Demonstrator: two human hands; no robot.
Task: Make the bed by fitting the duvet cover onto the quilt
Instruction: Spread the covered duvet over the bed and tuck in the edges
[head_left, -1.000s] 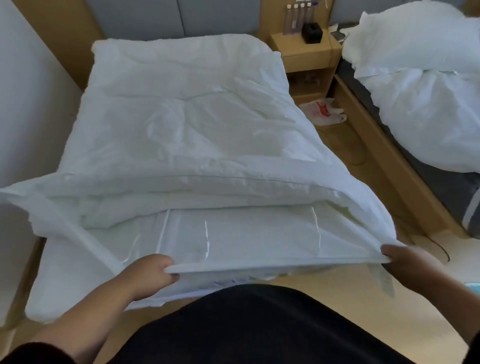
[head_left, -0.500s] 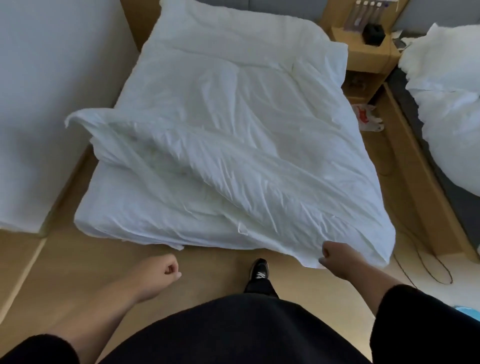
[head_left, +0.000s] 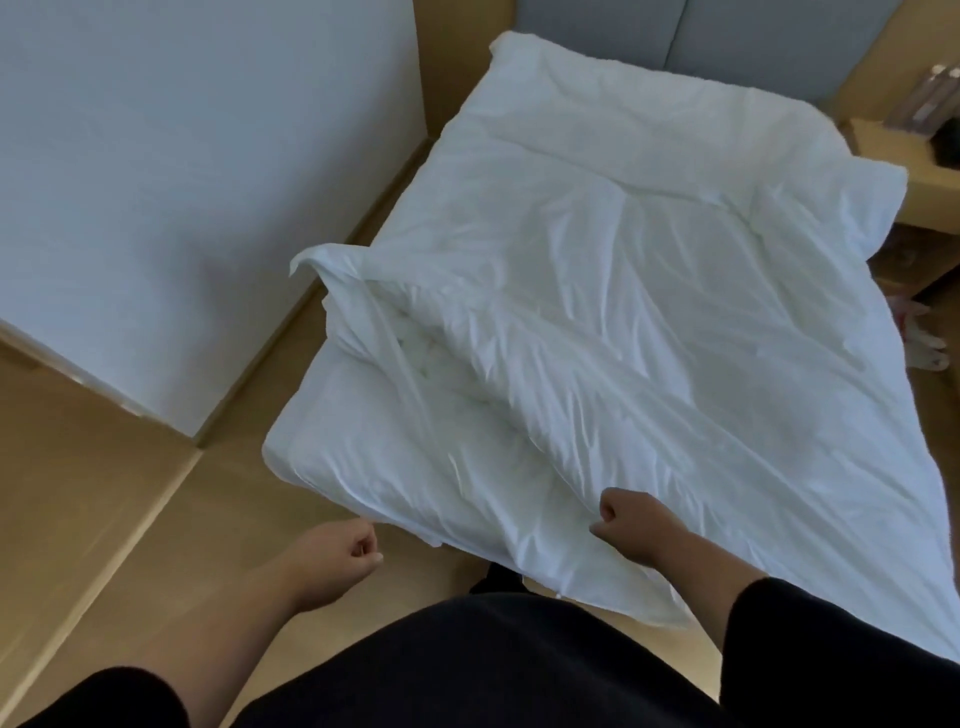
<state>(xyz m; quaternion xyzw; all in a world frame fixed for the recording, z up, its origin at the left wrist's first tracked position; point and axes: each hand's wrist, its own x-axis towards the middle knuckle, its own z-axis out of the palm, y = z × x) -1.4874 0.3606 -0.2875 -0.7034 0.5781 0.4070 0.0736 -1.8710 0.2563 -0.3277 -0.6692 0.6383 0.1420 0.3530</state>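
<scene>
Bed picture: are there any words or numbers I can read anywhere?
None can be read.
Plastic bag on the floor: red marks, too blurred to read.
Bottles on the bedside table: labels too small and blurred.
Duvet cover: plain white, no text.

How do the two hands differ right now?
The right hand grips a fold of the duvet cover; the left hand is curled and holds nothing. The right hand lies over the bedding, the left hand over bare wooden floor, clear of the cloth. Both are fisted, reaching out from black sleeves.
</scene>
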